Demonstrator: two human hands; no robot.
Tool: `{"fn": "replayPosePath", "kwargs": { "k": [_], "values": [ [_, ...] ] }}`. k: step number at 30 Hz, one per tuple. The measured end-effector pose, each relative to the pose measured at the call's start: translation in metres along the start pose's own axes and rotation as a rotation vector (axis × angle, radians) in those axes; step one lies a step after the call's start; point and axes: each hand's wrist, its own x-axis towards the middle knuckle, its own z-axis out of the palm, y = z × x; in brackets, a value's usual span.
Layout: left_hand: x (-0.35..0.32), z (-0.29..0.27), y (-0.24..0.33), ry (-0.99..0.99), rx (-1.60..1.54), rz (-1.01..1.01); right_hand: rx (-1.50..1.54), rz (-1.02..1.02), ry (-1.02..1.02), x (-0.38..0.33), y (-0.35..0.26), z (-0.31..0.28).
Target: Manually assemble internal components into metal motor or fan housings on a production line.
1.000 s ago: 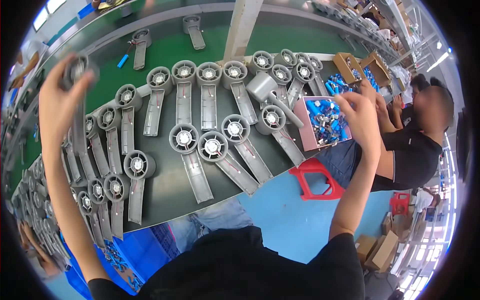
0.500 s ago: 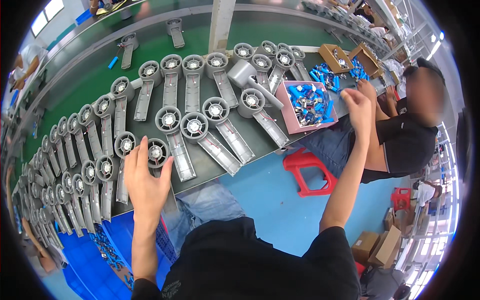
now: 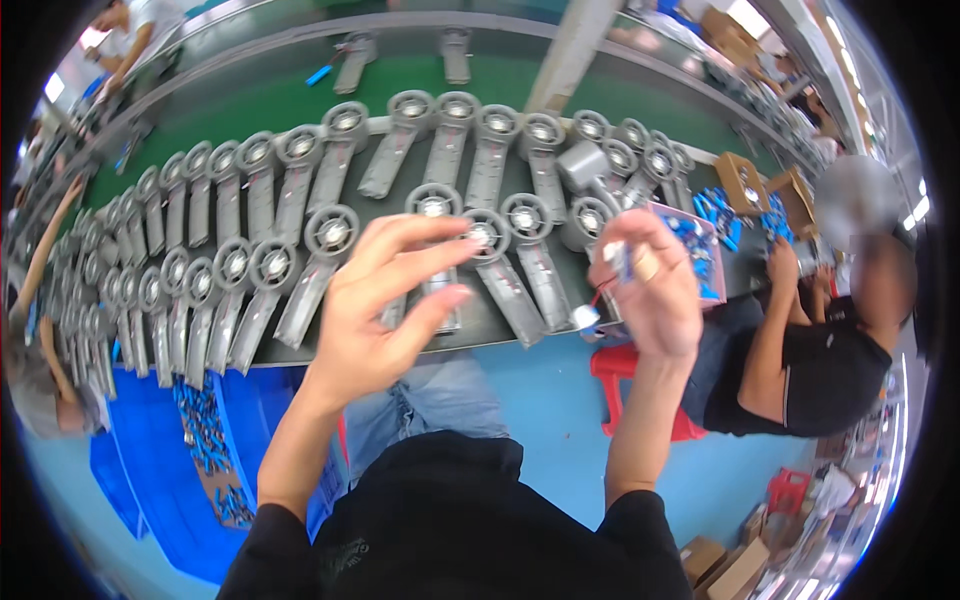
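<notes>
A: Grey fan housings (image 3: pixel 330 235) lie in rows on the bench, handles toward the person. Right hand (image 3: pixel 650 285)?
B: Pinching a small wired part (image 3: pixel 585 316), possibly a motor, held clear. Left hand (image 3: pixel 385 310) spread, empty.

Blue floor (image 3: pixel 560 400) under a long dark worktop (image 3: pixel 400 345), green belt (image 3: pixel 260 100) behind it at 12. Red stool (image 3: pixel 615 365) at 3, cardboard boxes (image 3: pixel 725 565) at 5, blue bins (image 3: pixel 170 460) at 8. Bright windows (image 3: pixel 915 205) at the 3 o'clock rim.
</notes>
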Motion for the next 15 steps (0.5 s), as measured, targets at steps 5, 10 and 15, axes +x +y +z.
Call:
{"fn": "replayPosePath", "kwargs": {
  "k": [5,10,15],
  "values": [
    [-0.009,-0.003,-0.010,-0.045,-0.428,-0.107,0.417,0.197,-0.268,0.025,0.062,0.061],
    [-0.037,-0.023,-0.023,0.153,-0.687,-0.203,0.174,0.277,-0.252,0.031,0.089,0.096],
    [-0.060,-0.049,-0.023,0.255,-0.964,-0.240,-0.586,0.029,-0.139,0.027,0.091,0.097]
  ]
}}
